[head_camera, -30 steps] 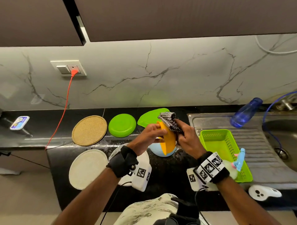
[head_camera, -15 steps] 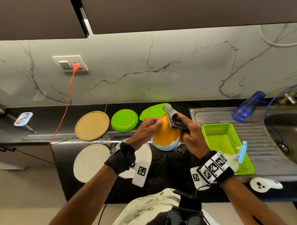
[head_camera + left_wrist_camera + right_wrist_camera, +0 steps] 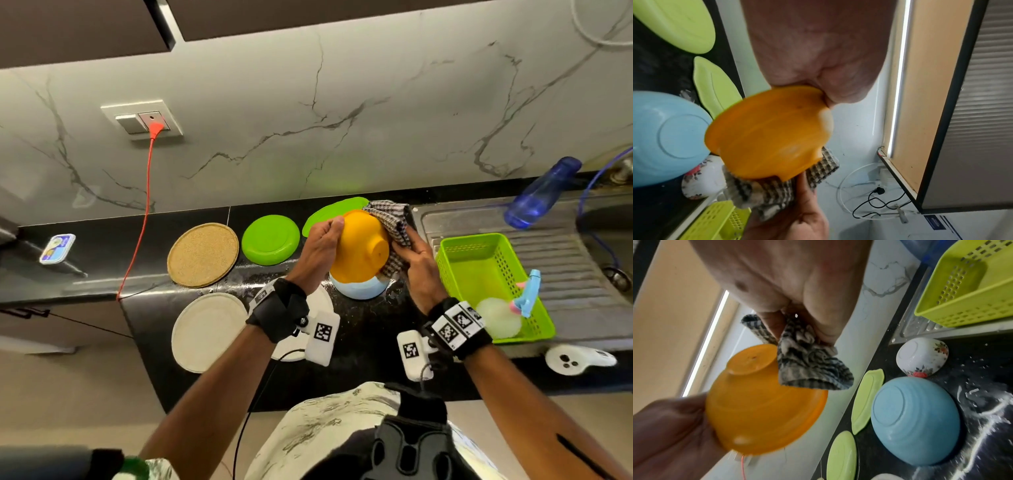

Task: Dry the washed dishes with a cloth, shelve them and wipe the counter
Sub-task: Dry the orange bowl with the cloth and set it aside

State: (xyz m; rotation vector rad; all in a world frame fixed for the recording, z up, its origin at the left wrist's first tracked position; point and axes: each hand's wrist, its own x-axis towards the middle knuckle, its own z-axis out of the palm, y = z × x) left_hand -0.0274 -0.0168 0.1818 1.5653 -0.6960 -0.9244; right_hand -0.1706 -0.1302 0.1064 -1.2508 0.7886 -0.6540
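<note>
- The left hand [image 3: 320, 248] grips the orange bowl [image 3: 359, 251] by its rim, above the desk [image 3: 359, 342].
- The right hand [image 3: 419, 270] pinches the checked cloth [image 3: 394, 222] against the bowl's side.
- Risk: the wet bowl may slip from that one-sided grip onto the blue bowl [image 3: 358, 289] below.

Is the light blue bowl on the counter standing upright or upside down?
Upside down: the light blue bowl shows its round foot ring upward, rim down on the counter.

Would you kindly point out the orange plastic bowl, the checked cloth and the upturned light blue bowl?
orange plastic bowl [image 3: 359, 253]: head view, on its outer side wall.
checked cloth [image 3: 809, 368]: right wrist view, on the bunched fold.
upturned light blue bowl [image 3: 916, 421]: right wrist view, on its ribbed side.
</note>
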